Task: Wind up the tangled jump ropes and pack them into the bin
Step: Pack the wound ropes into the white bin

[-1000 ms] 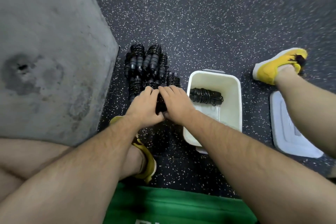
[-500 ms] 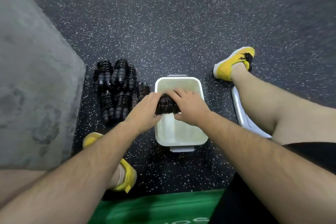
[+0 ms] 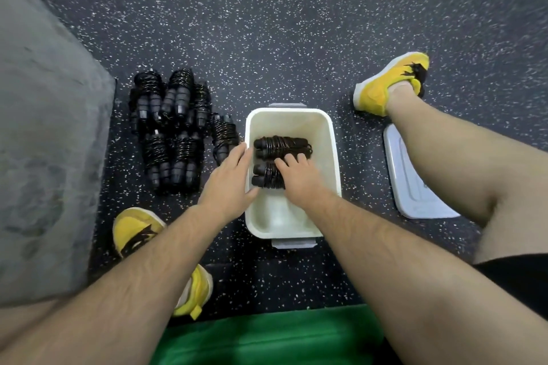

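A white bin (image 3: pixel 333 154) stands on the speckled floor in front of me. Two wound black jump ropes lie inside it: one further back (image 3: pixel 281 144) and a nearer one (image 3: pixel 265 176). My right hand (image 3: pixel 299 182) lies on the nearer bundle, its fingers curled over the far side. My left hand (image 3: pixel 229 181) rests with straight fingers at the bin's left rim, fingertips close to the handle ends. A pile of several more wound ropes (image 3: pixel 175 133) sits on the floor just left of the bin.
The bin's pale lid (image 3: pixel 415 190) lies on the floor to the right, partly under my right leg. A grey mat (image 3: pixel 44 157) covers the left side. My yellow shoes (image 3: pixel 388 83) (image 3: pixel 136 231) flank the bin. A green mat (image 3: pixel 267 335) lies under me.
The bundle that both hands carried from the pile over the bin now lies in the bin beside the first one. My left hand has let go and moved to the rim.
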Demonstrator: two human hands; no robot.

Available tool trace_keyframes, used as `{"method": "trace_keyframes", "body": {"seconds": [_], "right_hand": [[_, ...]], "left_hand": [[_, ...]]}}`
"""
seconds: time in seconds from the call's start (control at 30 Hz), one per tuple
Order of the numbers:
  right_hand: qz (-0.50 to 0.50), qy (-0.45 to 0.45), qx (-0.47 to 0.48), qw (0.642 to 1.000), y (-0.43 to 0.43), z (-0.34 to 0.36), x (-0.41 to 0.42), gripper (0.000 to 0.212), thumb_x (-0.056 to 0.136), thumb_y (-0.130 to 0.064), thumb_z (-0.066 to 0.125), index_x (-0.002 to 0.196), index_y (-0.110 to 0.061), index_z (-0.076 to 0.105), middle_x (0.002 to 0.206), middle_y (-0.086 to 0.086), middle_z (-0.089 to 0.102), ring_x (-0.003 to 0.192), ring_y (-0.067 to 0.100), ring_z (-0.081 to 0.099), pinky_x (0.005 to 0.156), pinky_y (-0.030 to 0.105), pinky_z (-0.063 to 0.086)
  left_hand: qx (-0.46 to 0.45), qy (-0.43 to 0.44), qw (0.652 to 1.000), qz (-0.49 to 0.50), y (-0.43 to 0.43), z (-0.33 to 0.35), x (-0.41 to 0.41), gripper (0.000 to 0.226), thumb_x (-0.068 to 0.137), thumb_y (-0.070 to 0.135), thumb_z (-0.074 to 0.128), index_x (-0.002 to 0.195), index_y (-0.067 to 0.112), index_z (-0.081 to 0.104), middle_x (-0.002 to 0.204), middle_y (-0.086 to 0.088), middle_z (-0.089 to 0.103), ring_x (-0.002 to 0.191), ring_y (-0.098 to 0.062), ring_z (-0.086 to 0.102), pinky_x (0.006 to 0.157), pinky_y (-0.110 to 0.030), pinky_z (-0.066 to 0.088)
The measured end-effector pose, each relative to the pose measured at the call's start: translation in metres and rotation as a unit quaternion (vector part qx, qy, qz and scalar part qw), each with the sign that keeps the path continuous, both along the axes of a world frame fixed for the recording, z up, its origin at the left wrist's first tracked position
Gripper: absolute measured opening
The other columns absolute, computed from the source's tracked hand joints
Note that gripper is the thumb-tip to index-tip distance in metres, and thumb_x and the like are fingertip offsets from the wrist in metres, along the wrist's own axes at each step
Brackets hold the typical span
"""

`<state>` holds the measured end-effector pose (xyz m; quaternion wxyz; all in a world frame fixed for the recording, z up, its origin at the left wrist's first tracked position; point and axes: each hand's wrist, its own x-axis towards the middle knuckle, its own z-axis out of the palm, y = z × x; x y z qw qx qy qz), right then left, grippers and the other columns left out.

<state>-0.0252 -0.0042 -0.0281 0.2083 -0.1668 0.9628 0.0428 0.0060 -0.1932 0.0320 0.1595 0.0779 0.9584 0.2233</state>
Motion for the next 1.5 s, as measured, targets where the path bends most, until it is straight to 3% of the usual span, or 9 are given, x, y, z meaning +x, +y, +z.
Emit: {"method": "trace_keyframes", "body": {"seconds": [0.17, 0.4, 0.63, 0.77, 0.9, 1.03, 1.23, 1.4, 1.5], "right_hand": [[0.002, 0.005, 0.022, 1.000, -0.001, -0.014, 0.000, 0.068, 0.078, -0.016, 0.069, 0.139, -0.019, 0.040, 0.125, 0.005, 0.046, 0.109, 0.029, 0.044, 0.089, 0.038, 0.042], [-0.055, 0.025, 0.009, 0.998, -0.009, -0.015, 0.003, 0.072, 0.069, 0.003, 0.069, 0.128, -0.023, 0.037, 0.121, 0.004, 0.041, 0.103, 0.030, 0.045, 0.066, 0.037, 0.051], [-0.061, 0.049, -0.024, 0.997, -0.004, 0.009, -0.003, 0.066, 0.078, -0.025, 0.074, 0.135, -0.018, 0.041, 0.125, 0.006, 0.048, 0.106, 0.029, 0.046, 0.084, 0.039, 0.047], [-0.067, 0.173, -0.145, 0.972, -0.019, 0.053, -0.018, 0.033, 0.089, -0.025, 0.058, 0.119, -0.011, 0.056, 0.113, 0.007, 0.058, 0.098, 0.029, 0.052, 0.085, 0.042, 0.047], [0.050, 0.256, -0.180, 0.949, -0.061, 0.083, -0.035, 0.028, 0.086, -0.016, 0.059, 0.113, -0.008, 0.061, 0.102, 0.009, 0.061, 0.091, 0.029, 0.053, 0.082, 0.039, 0.047], [0.093, 0.144, -0.136, 0.976, -0.116, 0.077, -0.055, 0.034, 0.090, -0.017, 0.055, 0.123, -0.010, 0.055, 0.118, 0.009, 0.057, 0.108, 0.029, 0.050, 0.091, 0.037, 0.042], [-0.046, -0.053, -0.057, 0.996, -0.171, 0.013, -0.076, 0.037, 0.097, -0.023, 0.046, 0.133, -0.016, 0.044, 0.141, 0.024, 0.034, 0.120, 0.044, 0.047, 0.098, 0.048, 0.044], [-0.121, -0.110, -0.012, 0.986, -0.185, -0.035, -0.084, 0.043, 0.102, -0.022, 0.039, 0.144, -0.027, 0.034, 0.154, 0.038, -0.001, 0.120, 0.054, 0.046, 0.098, 0.053, 0.045], [-0.181, -0.086, -0.091, 0.976, -0.181, -0.033, -0.083, 0.038, 0.097, -0.020, 0.045, 0.134, -0.028, 0.045, 0.148, 0.030, 0.012, 0.109, 0.046, 0.051, 0.092, 0.045, 0.048]], "left_hand": [[0.021, -0.006, 1.000, 0.004, -0.002, -0.004, 0.003, 0.088, 0.095, 0.034, 0.066, 0.162, 0.016, 0.012, 0.169, 0.004, 0.007, 0.150, -0.018, 0.027, 0.120, -0.038, 0.032], [0.016, -0.012, 1.000, 0.003, -0.003, -0.011, 0.004, 0.088, 0.096, 0.034, 0.064, 0.163, 0.019, 0.009, 0.170, 0.006, 0.002, 0.151, -0.016, 0.025, 0.121, -0.037, 0.031], [0.008, -0.012, 1.000, -0.006, -0.008, -0.010, 0.002, 0.083, 0.098, 0.046, 0.059, 0.162, 0.020, 0.013, 0.169, 0.008, 0.006, 0.152, -0.015, 0.021, 0.122, -0.042, 0.028], [0.033, 0.010, 0.999, 0.022, -0.015, -0.008, -0.002, 0.067, 0.102, 0.045, 0.049, 0.158, 0.015, 0.028, 0.165, 0.004, 0.024, 0.148, -0.018, 0.031, 0.119, -0.044, 0.033], [0.024, 0.011, 0.997, 0.074, -0.029, -0.008, -0.013, 0.062, 0.104, 0.040, 0.046, 0.157, 0.012, 0.030, 0.163, 0.000, 0.028, 0.148, -0.021, 0.032, 0.119, -0.043, 0.032], [-0.012, 0.003, 0.994, 0.108, -0.054, -0.009, -0.026, 0.059, 0.102, 0.033, 0.049, 0.154, 0.010, 0.032, 0.159, -0.003, 0.033, 0.140, -0.026, 0.041, 0.113, -0.044, 0.038], [-0.085, -0.002, 0.992, 0.089, -0.077, -0.024, -0.036, 0.059, 0.097, 0.027, 0.052, 0.151, 0.015, 0.033, 0.152, -0.001, 0.038, 0.135, -0.022, 0.044, 0.107, -0.041, 0.042], [-0.084, -0.027, 0.991, 0.103, -0.078, -0.040, -0.042, 0.062, 0.096, 0.019, 0.050, 0.154, 0.016, 0.029, 0.155, 0.000, 0.034, 0.138, -0.022, 0.039, 0.110, -0.040, 0.037], [-0.067, -0.044, 0.989, 0.127, -0.077, -0.046, -0.041, 0.060, 0.099, 0.020, 0.049, 0.155, 0.015, 0.029, 0.155, -0.001, 0.034, 0.138, -0.023, 0.039, 0.110, -0.041, 0.035]]}}
